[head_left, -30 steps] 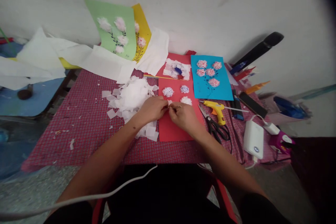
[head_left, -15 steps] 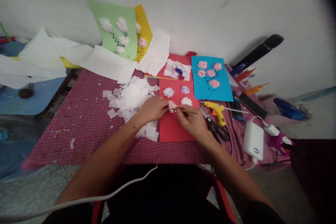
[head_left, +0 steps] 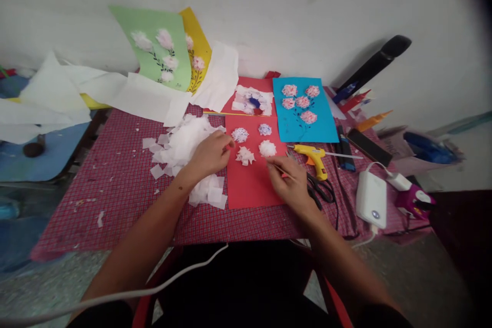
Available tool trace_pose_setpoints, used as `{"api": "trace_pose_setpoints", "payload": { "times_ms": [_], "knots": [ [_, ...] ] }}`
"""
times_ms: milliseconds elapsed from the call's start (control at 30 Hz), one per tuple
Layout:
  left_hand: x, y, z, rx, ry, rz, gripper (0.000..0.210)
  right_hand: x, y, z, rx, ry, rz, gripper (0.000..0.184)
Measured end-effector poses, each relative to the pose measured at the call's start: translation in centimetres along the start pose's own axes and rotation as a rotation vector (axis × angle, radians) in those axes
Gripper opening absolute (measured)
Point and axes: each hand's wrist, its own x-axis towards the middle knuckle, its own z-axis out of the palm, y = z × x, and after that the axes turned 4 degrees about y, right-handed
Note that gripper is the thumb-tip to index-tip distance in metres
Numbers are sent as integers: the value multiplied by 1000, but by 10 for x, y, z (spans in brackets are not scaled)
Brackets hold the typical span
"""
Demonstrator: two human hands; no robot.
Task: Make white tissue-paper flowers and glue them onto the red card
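Note:
A red sheet of paper (head_left: pixel 253 189) lies in front of me with several paper puffs on it: two speckled purple ones, a full white flower (head_left: pixel 268 148) and a looser pinkish flower (head_left: pixel 245 156). My right hand (head_left: pixel 287 179) is closed around a thin wooden stick (head_left: pixel 282 170) at the sheet's right side, apart from the flowers. At the left edge of the sheet is my left hand (head_left: pixel 212 152), its fingers curled together over the pile of white tissue squares (head_left: pixel 188 136). Whatever may be between those fingertips is hidden.
To the right are a yellow glue gun (head_left: pixel 313 156), black-handled scissors (head_left: pixel 321 188) and a white power bank (head_left: pixel 371 200) with cables. A blue flower card (head_left: pixel 326 118) lies behind; a green card (head_left: pixel 154 20) leans on the wall. White paper sheets (head_left: pixel 154 97) spread at back left.
Both hands have drawn apart from the pinkish flower, the left toward the tissue pile, the right toward the right edge with the stick. The flower is now uncovered. The view has shifted slightly.

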Motion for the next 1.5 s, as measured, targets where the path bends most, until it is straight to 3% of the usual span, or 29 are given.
{"api": "trace_pose_setpoints", "payload": {
  "times_ms": [233, 433, 533, 633, 700, 867, 1133, 1233, 1367, 1500],
  "knots": [
    [0, -6, -3, 120, -149, 53, 12, -5, 7, 5, 30, -59, 119, 16],
    [3, -11, -35, 32, -20, -17, 18, -9, 4, 4, 114, -55, 270, 19],
    [2, -10, -46, -46, -16, -49, 18, -5, -15, 7, 209, -202, 261, 20],
    [1, -12, -50, -137, -105, -81, 19, 0, -36, 18, 322, -374, 132, 20],
    [0, -13, -50, -193, -184, -93, 20, 2, -46, 27, 355, -414, 76, 21],
    [0, -16, -50, -262, -431, -57, 18, 2, -53, 38, 369, -422, 159, 21],
    [-2, -14, -44, -290, -559, 24, 19, -11, -60, 38, 405, -569, 87, 21],
    [-2, -15, -40, -281, -580, 27, 19, -13, -61, 40, 379, -552, 44, 21],
    [-2, -17, -38, -293, -581, 29, 21, -14, -61, 34, 351, -437, 70, 20],
    [-3, -18, -37, -306, -572, 32, 21, -15, -61, 32, 349, -425, 105, 19]
  ]
}}
